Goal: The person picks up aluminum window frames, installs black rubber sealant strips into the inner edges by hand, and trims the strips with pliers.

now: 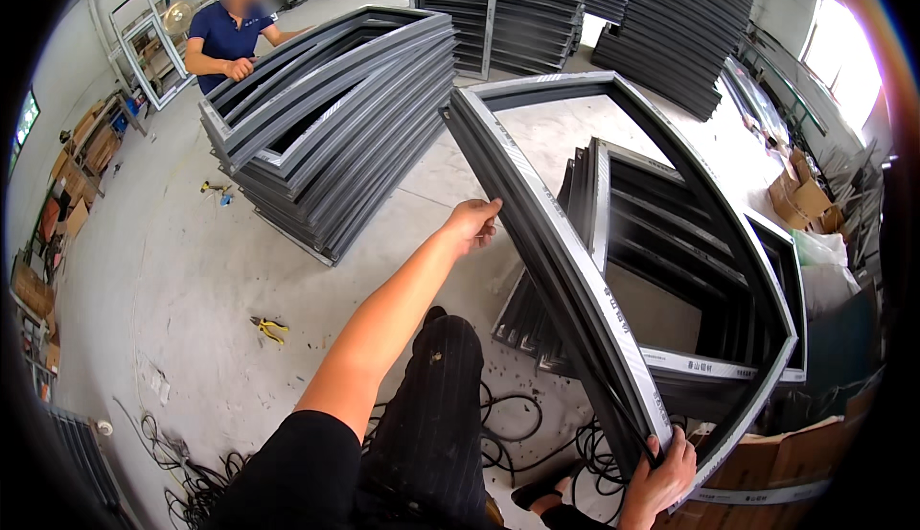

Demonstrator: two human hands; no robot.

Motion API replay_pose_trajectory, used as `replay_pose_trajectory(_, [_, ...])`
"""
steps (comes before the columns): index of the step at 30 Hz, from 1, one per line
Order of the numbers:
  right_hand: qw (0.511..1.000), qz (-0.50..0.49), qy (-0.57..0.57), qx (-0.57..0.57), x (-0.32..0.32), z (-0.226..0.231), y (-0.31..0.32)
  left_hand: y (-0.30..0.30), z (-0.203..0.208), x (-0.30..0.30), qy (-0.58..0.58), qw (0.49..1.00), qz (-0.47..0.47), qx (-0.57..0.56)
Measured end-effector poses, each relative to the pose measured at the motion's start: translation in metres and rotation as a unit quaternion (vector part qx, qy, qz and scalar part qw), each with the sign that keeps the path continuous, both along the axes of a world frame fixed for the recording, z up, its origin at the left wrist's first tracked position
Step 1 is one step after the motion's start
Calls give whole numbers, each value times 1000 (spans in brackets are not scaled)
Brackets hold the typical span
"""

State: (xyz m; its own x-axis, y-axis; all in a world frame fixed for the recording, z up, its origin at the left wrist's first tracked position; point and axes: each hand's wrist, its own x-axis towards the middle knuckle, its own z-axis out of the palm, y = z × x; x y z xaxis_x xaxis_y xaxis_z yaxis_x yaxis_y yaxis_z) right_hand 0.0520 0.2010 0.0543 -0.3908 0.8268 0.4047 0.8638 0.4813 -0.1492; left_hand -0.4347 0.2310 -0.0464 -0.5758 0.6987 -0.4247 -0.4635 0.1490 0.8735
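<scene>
A large dark window frame (570, 250) with pale protective film on its face stands tilted in front of me on the right. The fingers of my left hand (471, 227) are curled, with the tips pinching the frame's left outer edge. At its lower corner my right hand (661, 477) is closed around the profile, thumb on the filmed face. A thin black strip (613, 405) hangs along the frame's lower side near my right hand. Behind it, several similar dark frames (661, 361) lean together.
At the upper left, a co-worker (230, 36) rests both hands on a tall stack of frames (369, 132). Yellow-handled pliers (269, 329) lie on the floor. Black cables (508, 425) coil around my feet. Cardboard boxes (797, 190) sit at the right; dark profiles (537, 12) are stacked behind.
</scene>
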Motion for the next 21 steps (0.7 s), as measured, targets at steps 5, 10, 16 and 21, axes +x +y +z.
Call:
replay_pose_trajectory(5, [1000,9,-1,-9,-2,0,-2,-9,-17,25,-54,998,-11,27])
replay_pose_trajectory(10, [1000,0,-6,-6,3,1,-3,-19,-13,101,-62,997,-49,25])
replay_pose_trajectory(16, [1000,-8,-14,18,0,4,-7,-41,-12,202,28,996,-88,-8])
replay_pose_trajectory(21, [999,-23,-18,15,1,9,-10,-50,-9,259,208,975,-69,-39])
